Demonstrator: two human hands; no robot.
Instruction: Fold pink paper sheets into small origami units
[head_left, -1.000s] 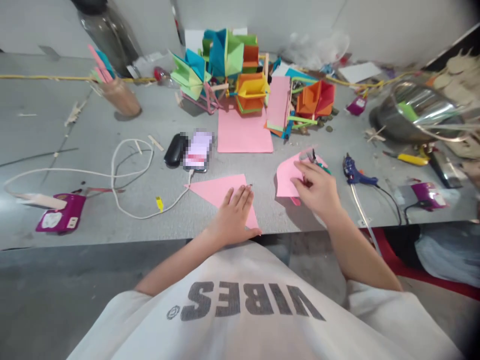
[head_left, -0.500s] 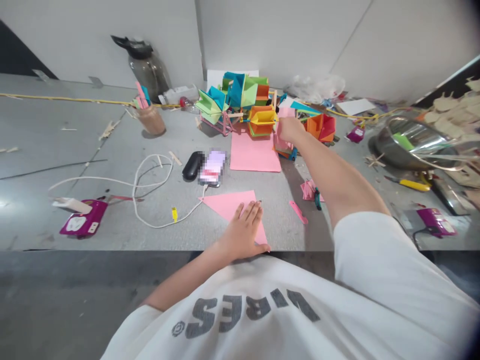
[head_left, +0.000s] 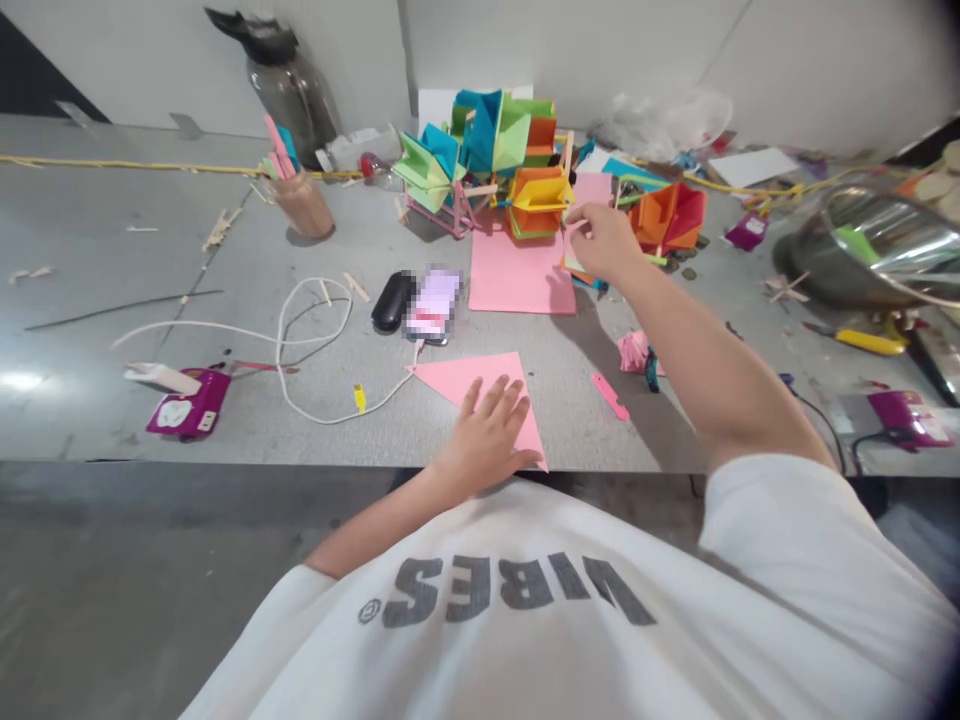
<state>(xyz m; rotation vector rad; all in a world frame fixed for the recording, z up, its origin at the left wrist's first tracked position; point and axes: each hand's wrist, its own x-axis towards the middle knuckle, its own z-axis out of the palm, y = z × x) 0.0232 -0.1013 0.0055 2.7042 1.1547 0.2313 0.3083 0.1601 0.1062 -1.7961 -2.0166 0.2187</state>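
Seen through my head camera, the landmark is the flat, square pink paper sheet (head_left: pixel 517 285) on the grey table (head_left: pixel 247 420). In front of it, at the near table edge, lies the triangular pink paper piece (head_left: pixel 457 376). My left hand (head_left: pixel 486 435) lies palm down on this triangle, its fingers straight and slightly spread, thumb out to the side. My right hand (head_left: pixel 600 240) is at the right rear of the square sheet, beside the upright pink-faced paper construction (head_left: pixel 592 188); its fingers are curled, with thumb and index finger close together, and I cannot tell whether they grip anything. Behind the square sheet stand the yellow folded-paper box (head_left: pixel 538 198) and the blue-and-green folded-paper boxes (head_left: pixel 480 130); the orange-and-red folded-paper box (head_left: pixel 666 220) stands to its right rear. To its left, the phone with a lit screen (head_left: pixel 435 302) sits beside the glossy black oval case (head_left: pixel 393 302), and the white charging cable (head_left: pixel 279 345) loops further left. To its right front lie a bundle of small pink paper pieces (head_left: pixel 633 351) and a narrow pink strip (head_left: pixel 610 397). Well to its right is the shiny round metal bowl (head_left: pixel 817 262).
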